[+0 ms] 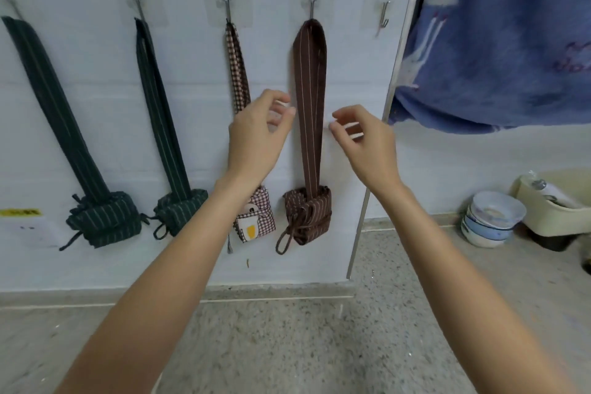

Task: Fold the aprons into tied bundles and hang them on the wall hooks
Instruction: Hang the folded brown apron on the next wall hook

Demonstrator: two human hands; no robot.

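Your left hand point(259, 134) and right hand point(361, 141) are both raised in front of the white wall point(96, 73), one on each side of the brown striped strap point(308, 105), and neither has hold of anything. The fingers of both hands are loosely curled and spread, with the tips close to the strap's edges but apart from it. That strap hangs from the fourth hook point(312, 8), and the brown bundle point(308, 214) sits at its lower end, wrapped with a tied cord whose loop dangles to the left. To your left, the checked bundle point(256, 217) hangs from the third hook point(227, 8), partly hidden behind your left wrist. Farther left hang two dark green striped bundles point(105, 222) point(180, 213), each from its own hook. The fifth hook point(384, 14), at the right end, carries nothing. Past the wall's edge a blue cloth point(495, 41) hangs, and below it a stack of bowls point(491, 221) stands on the floor point(287, 345) beside a cream tub point(556, 211).
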